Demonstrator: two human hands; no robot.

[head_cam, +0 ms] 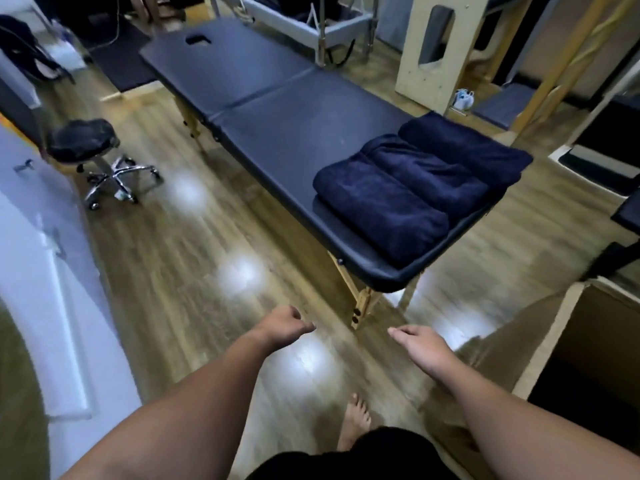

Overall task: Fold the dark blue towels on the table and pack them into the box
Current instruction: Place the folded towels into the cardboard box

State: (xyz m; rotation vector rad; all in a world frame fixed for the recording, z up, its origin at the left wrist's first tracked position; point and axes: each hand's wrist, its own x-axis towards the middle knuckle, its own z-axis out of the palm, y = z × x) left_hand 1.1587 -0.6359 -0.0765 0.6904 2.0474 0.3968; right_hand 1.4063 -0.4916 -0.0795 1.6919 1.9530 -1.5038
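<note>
Three dark blue towels (415,181) lie folded side by side on the near end of a black massage table (277,109). An open cardboard box (588,341) stands on the floor at the right, its inside dark. My left hand (284,325) hovers over the floor in front of the table's corner, fingers loosely curled and holding nothing. My right hand (420,342) reaches forward beside it, fingers fairly straight and empty. Both hands are well short of the towels.
A black rolling stool (93,150) stands on the wooden floor to the left. White cabinets (41,271) line the left edge. Wooden frames and other equipment (443,46) stand beyond the table. My bare foot (353,420) is on the floor below.
</note>
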